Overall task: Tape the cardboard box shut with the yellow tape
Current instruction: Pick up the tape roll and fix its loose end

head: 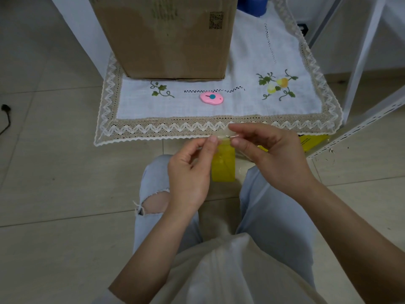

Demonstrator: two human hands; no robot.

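Note:
A brown cardboard box (168, 36) stands at the back of a small table covered with a white embroidered cloth (252, 102). In front of the table edge, my left hand (189, 172) and my right hand (267, 150) both pinch the top end of a strip of yellow tape (223, 163). The strip hangs straight down between my hands, above my knees. Its top edge looks pale and slightly crumpled between my fingertips. No tape roll is visible.
A small pink cutter (211, 98) with a blue dot lies on the cloth in front of the box. A yellow object (311, 141) sits under the table at the right. White metal frame legs (361, 62) stand to the right. A black cable (5, 115) lies on the tiled floor at the left.

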